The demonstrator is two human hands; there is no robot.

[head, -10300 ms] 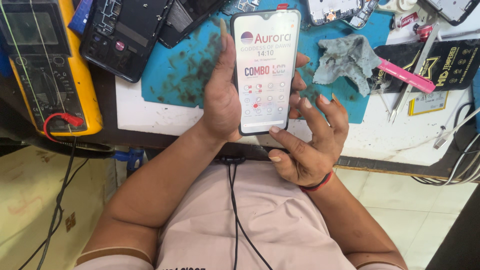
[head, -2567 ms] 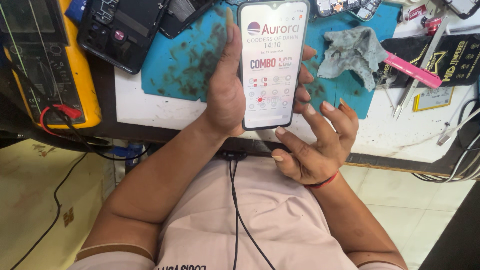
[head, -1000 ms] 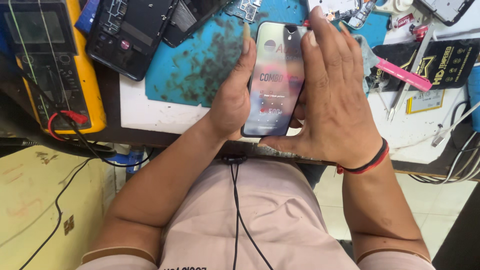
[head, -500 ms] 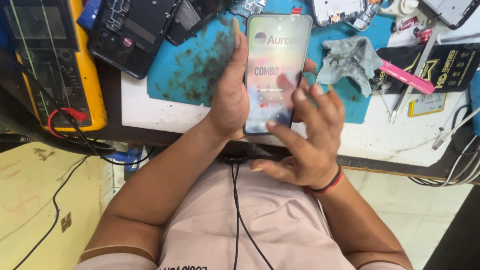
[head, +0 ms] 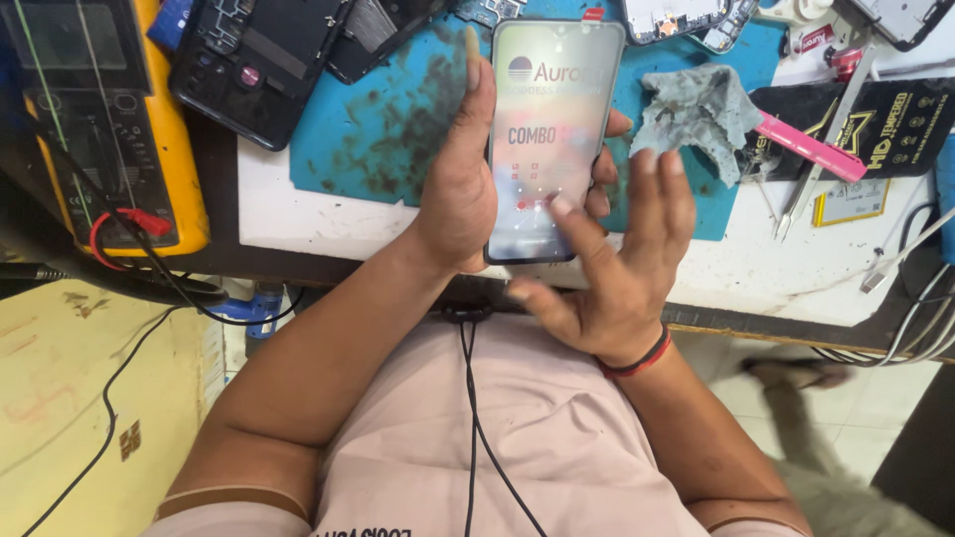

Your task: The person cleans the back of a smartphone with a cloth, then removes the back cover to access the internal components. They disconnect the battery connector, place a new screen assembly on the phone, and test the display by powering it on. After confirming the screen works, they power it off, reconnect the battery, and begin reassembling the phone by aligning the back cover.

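Phone [head: 549,139] upright in left-hand grip [head: 458,189], seemingly.

Pale pink short-sleeved shirt [head: 517,447]; thin black cord [head: 476,418] down chest; red-and-black band [head: 637,360] on right wrist.

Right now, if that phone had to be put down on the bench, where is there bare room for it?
Two patches look free: the stained blue mat between the opened black phone and the left hand, and the white bench top below the tweezers, right of the right hand. The back edge is crowded with parts, a grey cloth and a pink tool.
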